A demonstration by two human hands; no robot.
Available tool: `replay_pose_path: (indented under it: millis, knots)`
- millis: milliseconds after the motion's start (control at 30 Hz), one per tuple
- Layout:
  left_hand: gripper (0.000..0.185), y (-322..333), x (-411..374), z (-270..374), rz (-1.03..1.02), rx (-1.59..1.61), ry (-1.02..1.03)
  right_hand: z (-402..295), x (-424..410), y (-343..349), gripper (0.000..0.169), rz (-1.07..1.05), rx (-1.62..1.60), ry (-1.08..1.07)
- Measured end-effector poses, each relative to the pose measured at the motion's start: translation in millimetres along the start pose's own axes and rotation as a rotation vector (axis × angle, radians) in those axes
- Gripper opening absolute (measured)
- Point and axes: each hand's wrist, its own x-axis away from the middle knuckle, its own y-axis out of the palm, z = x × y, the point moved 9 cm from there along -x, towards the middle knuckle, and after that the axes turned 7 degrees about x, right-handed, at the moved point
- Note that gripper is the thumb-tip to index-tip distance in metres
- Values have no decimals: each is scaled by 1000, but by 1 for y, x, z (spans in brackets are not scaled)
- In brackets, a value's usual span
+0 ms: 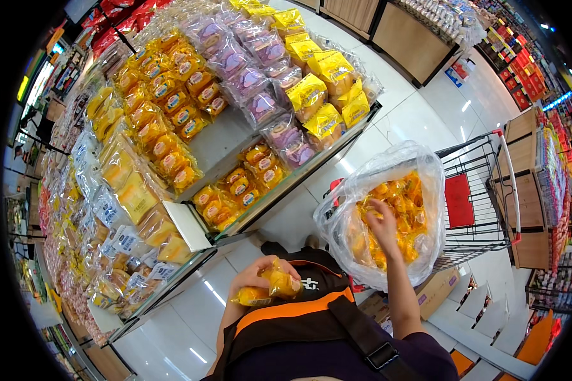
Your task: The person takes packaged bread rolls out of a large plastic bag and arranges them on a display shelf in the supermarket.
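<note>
My left hand (pixel 251 275) is in front of my body, curled around a few small cakes in clear and yellow wrappers (pixel 282 282). Over the shopping cart spreads a large clear plastic bag (pixel 433 174), its mouth wide. Many wrapped cakes (pixel 407 207) of the same orange-yellow look fill it. My right hand (pixel 383 226) reaches down into this bag, fingers bent among the cakes; whether they grip one is unclear. Ahead of me, the front compartment of the display stand holds rows of similar cakes (pixel 240 185).
Purple-wrapped breads (pixel 248 78) and yellow-topped bread bags (pixel 326 119) are stacked on the stand, behind a glass front edge (pixel 286 190). A white divider (pixel 187 226) juts out at its corner. The shopping cart (pixel 474 157) is at my right, with a cardboard box (pixel 438 290) close by.
</note>
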Motion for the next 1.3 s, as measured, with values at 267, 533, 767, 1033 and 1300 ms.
replay_pose_path:
  millis: [267, 533, 767, 1033, 1300]
  knots:
    - [62, 20, 7, 23, 23, 29, 113, 200, -15, 41, 101, 248, 411, 339]
    - [84, -6, 11, 27, 96, -6, 194, 165, 2, 16, 72, 294, -3, 363]
    - [93, -14, 1, 38, 44, -21, 188, 186, 36, -44, 68, 356, -553, 575]
    - [97, -21, -22, 38, -173, 91, 147, 183, -17, 45, 78, -48, -301, 534]
    - [89, -32, -8, 50, -105, 129, 263, 134, 27, -22, 52, 266, -405, 676]
